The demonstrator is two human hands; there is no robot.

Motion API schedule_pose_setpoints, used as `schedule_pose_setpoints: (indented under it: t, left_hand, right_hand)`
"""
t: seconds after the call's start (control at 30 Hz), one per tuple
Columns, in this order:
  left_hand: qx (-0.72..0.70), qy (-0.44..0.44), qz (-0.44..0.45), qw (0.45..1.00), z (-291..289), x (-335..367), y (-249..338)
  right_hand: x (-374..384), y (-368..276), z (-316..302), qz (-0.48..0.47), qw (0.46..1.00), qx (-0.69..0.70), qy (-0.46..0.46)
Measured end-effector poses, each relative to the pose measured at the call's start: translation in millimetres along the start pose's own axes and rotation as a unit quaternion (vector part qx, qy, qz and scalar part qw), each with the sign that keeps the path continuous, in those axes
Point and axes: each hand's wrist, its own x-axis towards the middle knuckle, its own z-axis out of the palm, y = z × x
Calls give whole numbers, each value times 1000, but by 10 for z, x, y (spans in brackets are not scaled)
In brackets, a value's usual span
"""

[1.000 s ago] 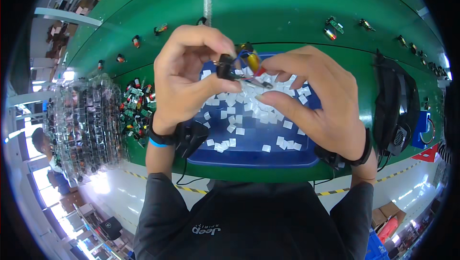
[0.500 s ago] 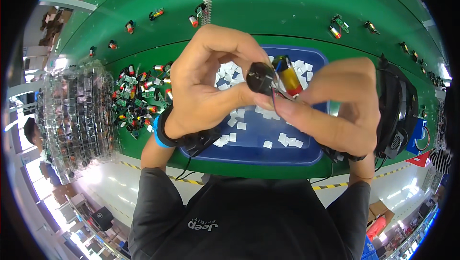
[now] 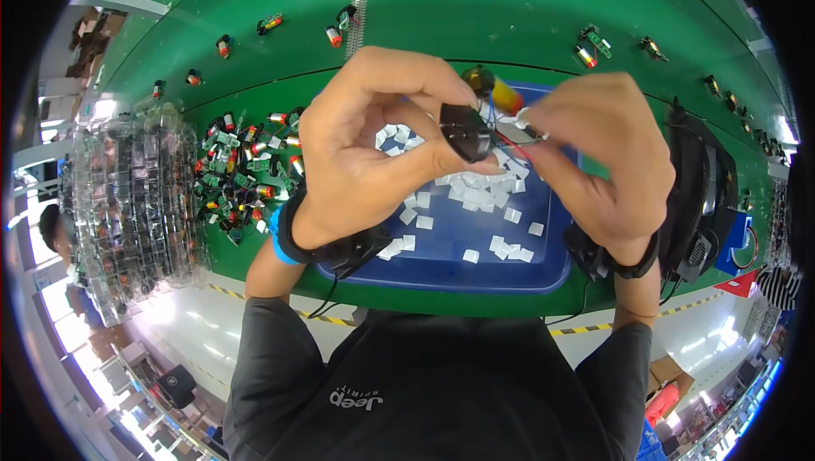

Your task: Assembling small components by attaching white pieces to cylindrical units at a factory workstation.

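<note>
My left hand (image 3: 373, 134) pinches a black round plug-like part (image 3: 464, 132) with small metal pins on its face, thumb below and fingers above. Thin red, blue and dark wires (image 3: 503, 132) run from it. Just beyond it, a cylindrical battery (image 3: 507, 98) in yellow and red wrap tilts up to the right. My right hand (image 3: 607, 155), slightly blurred, has closed fingers around the wires and a small white piece beside the battery; its exact grip is partly hidden. Below both hands lies a blue tray (image 3: 441, 277) of small white square pads (image 3: 480, 193).
Left of the tray is a pile of wired batteries with green circuit boards (image 3: 246, 172), beside stacked clear plastic trays (image 3: 132, 206). More such assemblies (image 3: 334, 35) are spread over the green table (image 3: 475, 2). A black bag-like object (image 3: 700, 193) stands on the right.
My right hand has shifted up and its fingers have moved along the wires. The battery has swung upward and tilted more, and the black part has turned slightly in my left hand.
</note>
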Motion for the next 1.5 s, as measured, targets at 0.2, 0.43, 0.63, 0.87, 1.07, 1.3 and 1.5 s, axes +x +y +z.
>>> schedule_pose_setpoints:
  t: [0.2, 0.43, 0.63, 0.87, 1.07, 1.3, 1.5]
  left_hand:
    - [-172, 0, -158, 972, -5, 18, 49]
    - [-254, -42, -374, 891, -34, 121, 188]
    - [-30, -55, -253, 965, 20, 51, 113]
    - [-183, -87, -318, 926, -102, 153, 157]
    - [-154, -35, -313, 937, -22, 68, 73]
    - [-32, -93, -274, 957, -27, 36, 24]
    - [-19, -85, -286, 954, -5, 61, 61]
  right_hand:
    - [-19, -55, 0, -57, 990, -128, 31]
    - [-41, -8, -28, -90, 977, -193, -25]
    - [-29, -35, -80, -27, 988, -143, -50]
    - [-38, 43, -53, -54, 986, -147, -58]
    - [-7, 8, -24, 202, 970, 95, -101]
    - [-53, 11, 58, 275, 952, 107, -80]
    - [-77, 23, 80, 235, 967, 68, -70]
